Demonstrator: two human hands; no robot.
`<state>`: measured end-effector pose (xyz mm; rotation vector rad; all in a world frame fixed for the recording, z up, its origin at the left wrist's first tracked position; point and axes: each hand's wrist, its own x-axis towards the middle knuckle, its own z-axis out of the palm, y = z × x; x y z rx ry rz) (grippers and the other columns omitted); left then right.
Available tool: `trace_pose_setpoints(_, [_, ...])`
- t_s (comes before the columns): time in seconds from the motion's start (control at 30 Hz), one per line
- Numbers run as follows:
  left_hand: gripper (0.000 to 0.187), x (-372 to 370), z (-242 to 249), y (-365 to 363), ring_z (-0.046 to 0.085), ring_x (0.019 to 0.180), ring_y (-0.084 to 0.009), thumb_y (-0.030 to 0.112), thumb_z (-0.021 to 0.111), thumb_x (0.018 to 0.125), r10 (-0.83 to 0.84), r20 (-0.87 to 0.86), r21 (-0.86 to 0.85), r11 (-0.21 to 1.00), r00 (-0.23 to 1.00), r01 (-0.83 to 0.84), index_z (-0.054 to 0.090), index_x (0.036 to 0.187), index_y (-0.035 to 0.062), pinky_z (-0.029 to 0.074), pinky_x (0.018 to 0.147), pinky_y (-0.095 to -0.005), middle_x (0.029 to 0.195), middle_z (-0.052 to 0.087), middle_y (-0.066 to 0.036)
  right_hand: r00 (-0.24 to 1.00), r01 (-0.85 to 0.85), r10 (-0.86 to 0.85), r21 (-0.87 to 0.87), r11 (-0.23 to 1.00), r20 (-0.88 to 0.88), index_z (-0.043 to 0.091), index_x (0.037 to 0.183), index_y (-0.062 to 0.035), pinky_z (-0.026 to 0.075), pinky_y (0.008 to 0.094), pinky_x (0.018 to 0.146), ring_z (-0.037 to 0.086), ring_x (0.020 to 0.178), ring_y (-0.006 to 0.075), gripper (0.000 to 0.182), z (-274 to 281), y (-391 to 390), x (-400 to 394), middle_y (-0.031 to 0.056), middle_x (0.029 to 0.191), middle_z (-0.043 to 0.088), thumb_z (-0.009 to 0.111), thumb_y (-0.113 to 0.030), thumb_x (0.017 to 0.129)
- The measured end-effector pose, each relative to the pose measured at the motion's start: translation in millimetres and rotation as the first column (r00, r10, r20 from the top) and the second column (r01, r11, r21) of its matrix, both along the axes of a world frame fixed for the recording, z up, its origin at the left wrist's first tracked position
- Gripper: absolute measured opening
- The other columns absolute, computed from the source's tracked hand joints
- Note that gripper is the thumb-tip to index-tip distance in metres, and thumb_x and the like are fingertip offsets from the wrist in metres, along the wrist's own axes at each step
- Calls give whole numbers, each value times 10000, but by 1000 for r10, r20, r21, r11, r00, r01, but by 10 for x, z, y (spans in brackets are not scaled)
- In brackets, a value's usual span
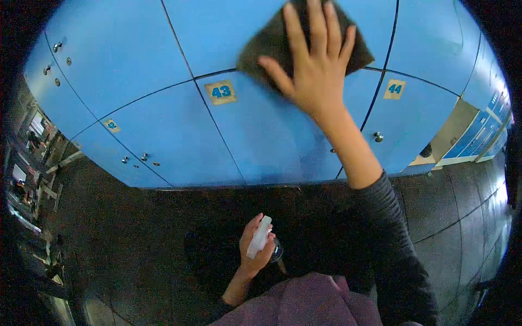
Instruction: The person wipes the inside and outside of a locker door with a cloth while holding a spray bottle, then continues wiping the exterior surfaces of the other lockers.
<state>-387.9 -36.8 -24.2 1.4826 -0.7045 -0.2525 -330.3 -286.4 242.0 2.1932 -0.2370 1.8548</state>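
Note:
My right hand (321,70) lies flat with its fingers spread, pressing a dark brownish-grey cloth (266,51) against the blue locker doors (283,136). The cloth spans the seam above the door with the number label 43 (221,92). Low in front of my body, my left hand (253,244) is wrapped around a spray bottle (260,237) with a white trigger head. Only a little of the bottle's clear body shows beside my fingers; the rest is hidden.
Label 44 (394,89) and a small metal knob (378,137) are on the door to the right. More knobs (144,156) stick out at the left, near label 42 (111,125). Dark tiled floor (457,201) runs below the lockers. Cluttered shelving (32,163) stands far left.

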Motion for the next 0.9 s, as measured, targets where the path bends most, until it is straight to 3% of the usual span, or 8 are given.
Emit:
trace_pose_setpoints(0.13, [561,20,-22,-24,609,909,-177,7,607,785,-14,-72,-28,1000,997,12,398,1305,32,509,794,-299,1068,576,-152,994,83,-78,-59,995,76,419,1364,-169,118,547,1069,274,1340,308,660,-103,-52,161,145,1451,307,505,-533,820])
trace_pose_setpoints(0.23, [574,41,58,-19,607,911,-176,0,608,779,-34,-16,142,989,999,35,396,1311,36,504,798,-303,1072,578,-150,996,63,-65,-29,998,-59,408,1366,-226,149,558,1060,299,1335,255,658,-601,-7,163,86,1453,323,521,-532,794])
trace_pose_setpoints(0.37, [585,29,16,-35,605,915,-176,-10,609,765,-21,-51,40,999,998,23,399,1309,36,499,798,-308,1072,580,-151,952,60,-109,-177,982,-287,430,1356,-251,168,563,1046,329,1316,240,577,-1679,-54,101,81,1431,356,507,-483,833])
trace_pose_setpoints(0.43, [586,57,-66,-13,605,914,-178,-10,612,757,10,85,77,997,996,-17,403,1303,32,497,797,-311,1072,580,-154,884,45,-146,-231,972,-444,399,1370,-306,176,563,1043,329,1313,200,570,-2257,-85,-22,21,1421,374,512,-467,835])
trace_pose_setpoints(0.6, [564,17,-10,10,606,911,-192,-4,592,756,9,-21,10,1000,1000,-8,411,1289,24,501,796,-316,1054,580,-160,568,-62,-152,-226,972,-809,308,1410,-319,275,447,1048,310,1318,133,575,-3413,-191,-441,-56,1447,325,512,-356,873])
trace_pose_setpoints(0.67, [556,10,-30,40,609,904,-195,-3,583,758,-3,-44,12,1000,999,3,412,1286,21,502,795,-316,1048,580,-160,500,-96,-152,-229,969,-852,295,1415,-315,305,422,1038,310,1319,127,569,-3522,-206,-511,-59,1459,306,503,-337,885])
trace_pose_setpoints(0.77, [552,30,-60,49,614,887,-193,-3,579,759,0,13,38,999,1000,-1,412,1285,15,505,793,-311,1044,581,-159,553,-167,161,80,983,-817,320,1406,-300,296,452,1038,306,1323,132,556,-3001,-41,-387,-48,1462,304,505,-358,886])
trace_pose_setpoints(0.9, [556,25,-132,51,612,884,-184,0,592,764,48,63,54,997,997,-52,409,1290,14,504,794,-300,1059,575,-159,847,-127,126,34,991,-517,373,1387,-224,172,539,1059,286,1343,196,599,-1722,108,-54,26,1464,310,532,-442,852])
